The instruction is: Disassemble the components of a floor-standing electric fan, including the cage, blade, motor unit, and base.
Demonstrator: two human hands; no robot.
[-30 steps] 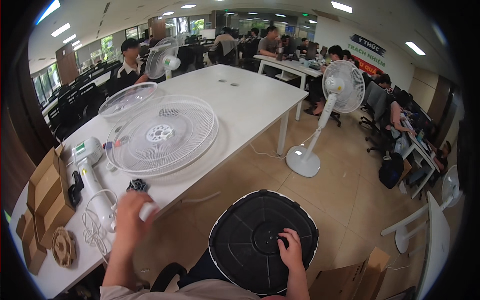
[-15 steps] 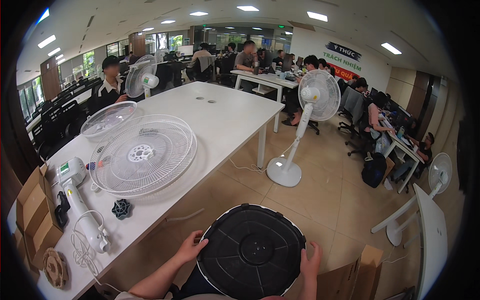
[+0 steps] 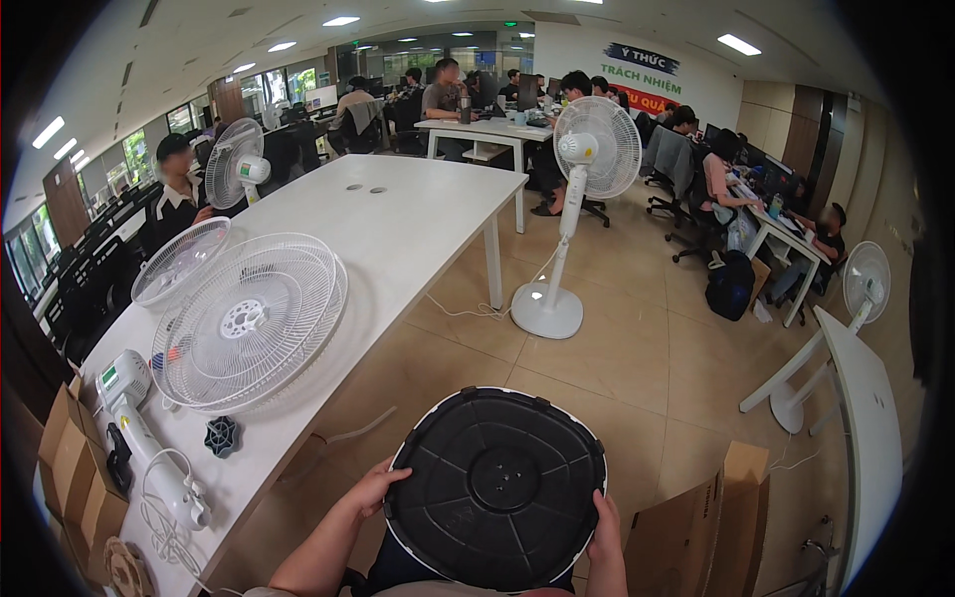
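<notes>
A round fan base [image 3: 453, 527] with a black ribbed underside and a thin white rim is tilted up in front of my lap, underside toward me. My left hand [image 3: 378, 486] grips its left edge, thumb on the black face and fingers behind the rim. On the opposite edge my right hand [image 3: 605, 527] holds the rim, its fingers partly hidden behind it. To the left on the white table [image 3: 418, 224] lie a fan grille [image 3: 298, 338], a fan motor head with its neck [image 3: 149, 438] and cord, and a dark star-shaped knob [image 3: 222, 436].
An assembled white stand fan [image 3: 557, 310] stands on the tiled floor beyond the table. Open cardboard boxes lie at the lower right [image 3: 696, 527] and at the table's left end [image 3: 75, 458]. A second white table [image 3: 860, 418] is at the right. Several people sit at desks farther back.
My view has shifted, so the table and fans sit farther left. My right hand has closed in on the base's rim, and the base has tilted slightly.
</notes>
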